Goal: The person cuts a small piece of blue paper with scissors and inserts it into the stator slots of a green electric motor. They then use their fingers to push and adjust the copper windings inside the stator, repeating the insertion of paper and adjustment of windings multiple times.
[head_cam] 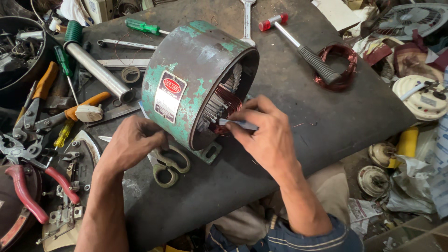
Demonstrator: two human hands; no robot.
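Lying on its side at the centre of the frame, the green motor housing (186,74) rests on the dark desk (298,107), its open end turned toward the lower right so that the copper windings (228,102) and the pale slot laminations inside show. The left hand (133,144) presses against the lower left of the housing beside its red and white label, fingers curled against the shell and grasping nothing that can be seen. The right hand (266,133) is at the open mouth, its fingers pinched on a thin pale strip (235,123) whose tip touches the windings. A pair of scissors (168,165) lies on the desk just below the housing, between the two hands. In the upper right of the frame a hammer (298,46) with a red head lies across a loose copper wire coil (347,58). Screwdrivers, pliers and a metal tube crowd the left side.
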